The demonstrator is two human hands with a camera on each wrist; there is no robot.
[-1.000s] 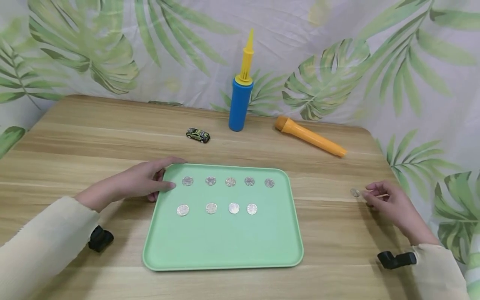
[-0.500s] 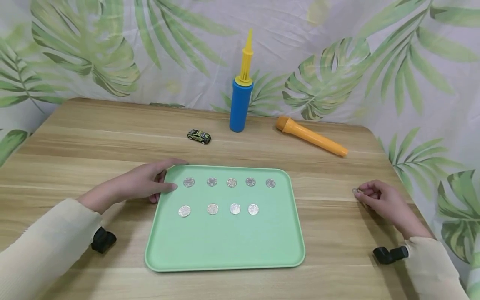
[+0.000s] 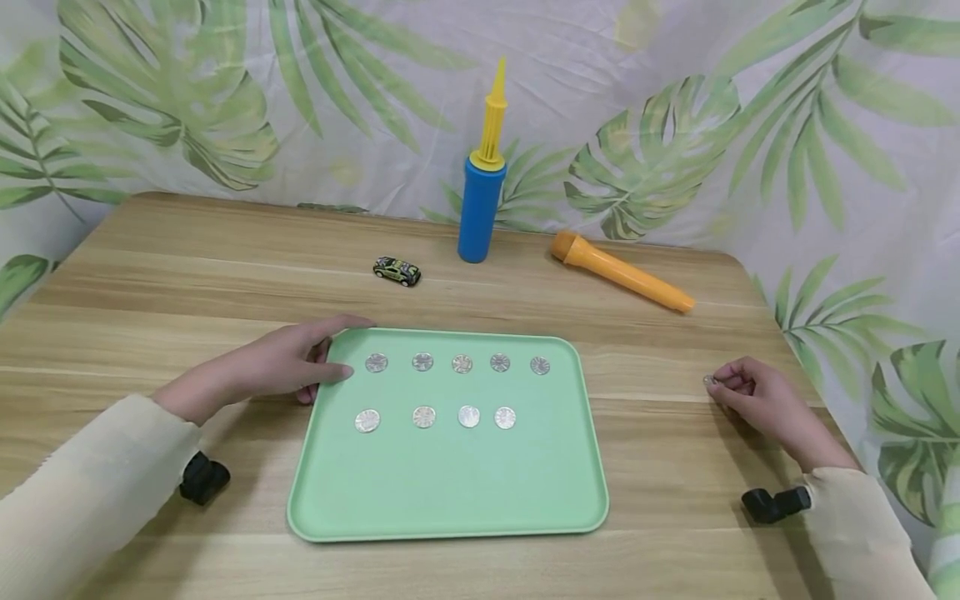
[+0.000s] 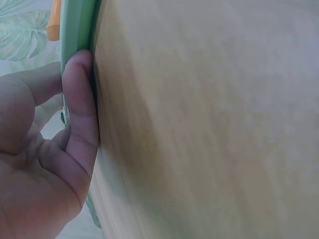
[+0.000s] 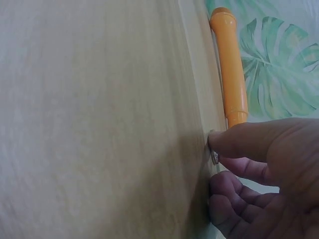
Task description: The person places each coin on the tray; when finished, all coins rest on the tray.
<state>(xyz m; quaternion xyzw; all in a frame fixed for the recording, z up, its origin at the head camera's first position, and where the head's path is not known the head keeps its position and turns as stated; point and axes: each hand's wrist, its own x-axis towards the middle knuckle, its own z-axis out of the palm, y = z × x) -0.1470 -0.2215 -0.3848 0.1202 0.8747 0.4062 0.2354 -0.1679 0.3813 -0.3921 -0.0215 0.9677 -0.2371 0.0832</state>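
Note:
My left hand (image 3: 277, 362) grips the left rim of a light green tray (image 3: 450, 487), thumb over the edge and fingers against its outer side. In the left wrist view, the fingers (image 4: 79, 99) lie along the tray's rim, close over the wood. Several silver coins (image 3: 423, 417) lie flat in two rows on the tray. Off to the right, my right hand (image 3: 768, 408) pinches another coin (image 3: 708, 380) between thumb and fingers at the tabletop. Most of that coin (image 5: 215, 157) is hidden by the thumb in the right wrist view.
A small toy car (image 3: 397, 271) stands behind the tray. Beside it rises a blue and yellow hand pump (image 3: 482, 200). An orange toy microphone (image 3: 626, 273) lies at the back right of the wooden table (image 3: 660, 475). Leaf-patterned cloth (image 3: 600, 100) hangs behind.
My right hand has moved slightly left and closed its thumb and fingers on the coin, which lay partly exposed at their tips. My left hand keeps its hold on the tray.

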